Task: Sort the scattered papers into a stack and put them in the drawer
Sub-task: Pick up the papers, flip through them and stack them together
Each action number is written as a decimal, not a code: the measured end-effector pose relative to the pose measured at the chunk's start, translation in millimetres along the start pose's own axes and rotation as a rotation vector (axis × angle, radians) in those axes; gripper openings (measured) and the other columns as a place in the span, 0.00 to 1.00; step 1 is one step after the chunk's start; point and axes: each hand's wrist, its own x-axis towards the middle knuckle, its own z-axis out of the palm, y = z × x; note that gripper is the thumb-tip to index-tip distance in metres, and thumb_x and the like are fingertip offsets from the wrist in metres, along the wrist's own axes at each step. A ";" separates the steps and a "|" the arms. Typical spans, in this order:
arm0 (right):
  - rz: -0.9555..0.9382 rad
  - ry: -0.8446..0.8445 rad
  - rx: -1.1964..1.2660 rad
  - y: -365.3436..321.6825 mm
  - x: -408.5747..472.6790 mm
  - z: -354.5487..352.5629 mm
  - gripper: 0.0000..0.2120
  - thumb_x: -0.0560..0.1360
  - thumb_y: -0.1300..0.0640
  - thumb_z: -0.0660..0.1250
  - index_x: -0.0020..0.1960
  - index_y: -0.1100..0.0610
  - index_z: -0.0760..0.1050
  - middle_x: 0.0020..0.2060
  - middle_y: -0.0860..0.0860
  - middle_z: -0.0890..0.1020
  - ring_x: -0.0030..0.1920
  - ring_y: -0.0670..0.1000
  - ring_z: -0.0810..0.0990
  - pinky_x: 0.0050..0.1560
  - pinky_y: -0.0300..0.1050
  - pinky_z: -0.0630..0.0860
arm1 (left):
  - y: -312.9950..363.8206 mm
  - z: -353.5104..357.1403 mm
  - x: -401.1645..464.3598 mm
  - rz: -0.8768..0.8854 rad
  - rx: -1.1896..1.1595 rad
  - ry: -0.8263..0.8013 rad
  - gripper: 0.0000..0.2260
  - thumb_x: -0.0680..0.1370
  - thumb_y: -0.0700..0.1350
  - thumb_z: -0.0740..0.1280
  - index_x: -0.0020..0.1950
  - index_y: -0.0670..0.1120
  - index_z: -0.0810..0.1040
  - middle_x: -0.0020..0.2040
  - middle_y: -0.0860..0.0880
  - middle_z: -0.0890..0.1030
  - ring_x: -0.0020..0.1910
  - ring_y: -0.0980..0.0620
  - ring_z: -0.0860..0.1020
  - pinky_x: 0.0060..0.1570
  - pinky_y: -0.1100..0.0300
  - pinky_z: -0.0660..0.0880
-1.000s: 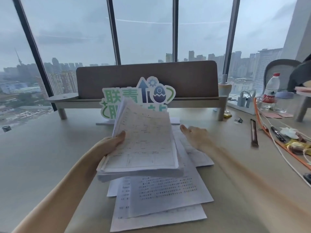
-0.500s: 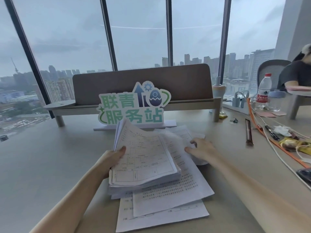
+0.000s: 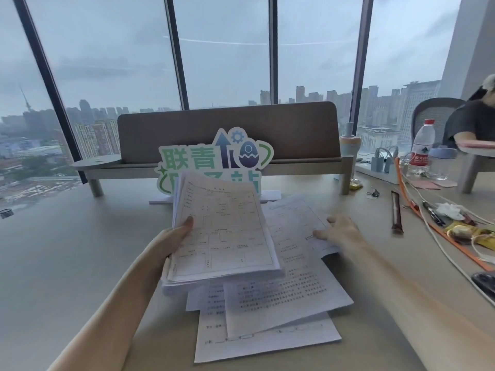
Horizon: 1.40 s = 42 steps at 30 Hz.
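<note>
- Papers are split in two lots: a gathered stack (image 3: pixel 222 231) held up off the counter (image 3: pixel 67 250) by the left hand (image 3: pixel 174 236), and loose sheets (image 3: pixel 284 295) lying fanned and overlapping on the counter below and to the right of it
- Left hand grips the stack at its left edge, thumb on top of the front page, the other fingers hidden behind the paper
- Right hand (image 3: pixel 337 230) lies on a loose sheet (image 3: pixel 302 223) at the far right of the spread, fingers fairly straight; I cannot tell whether it has pinched the sheet or only presses on it
- Step in hand, as I judge it: gathering, roughly midway, since several sheets are not yet in the stack
- Next move likely calls for lifting that right-hand sheet by its edge and laying it onto the stack, then squaring the edges
- No drawer is in view, so putting away comes later
- Stack is thick, white, printed with ruled form boxes, and its edges are uneven; it bows slightly in the grip
- Loose sheets are thin, flat, rectangular, with rows of printed text
- Counter is smooth, pale and matte; thin sheets may be hard to pick off it
</note>
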 end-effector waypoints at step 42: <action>-0.097 -0.269 0.140 -15.3 -31.1 26.1 0.48 0.66 0.59 0.82 0.78 0.60 0.60 0.74 0.60 0.68 0.71 0.59 0.71 0.71 0.56 0.69 | -23.5 23.9 17.6 -0.141 -0.168 -0.068 0.23 0.81 0.54 0.64 0.67 0.37 0.75 0.55 0.45 0.82 0.39 0.48 0.84 0.26 0.59 0.79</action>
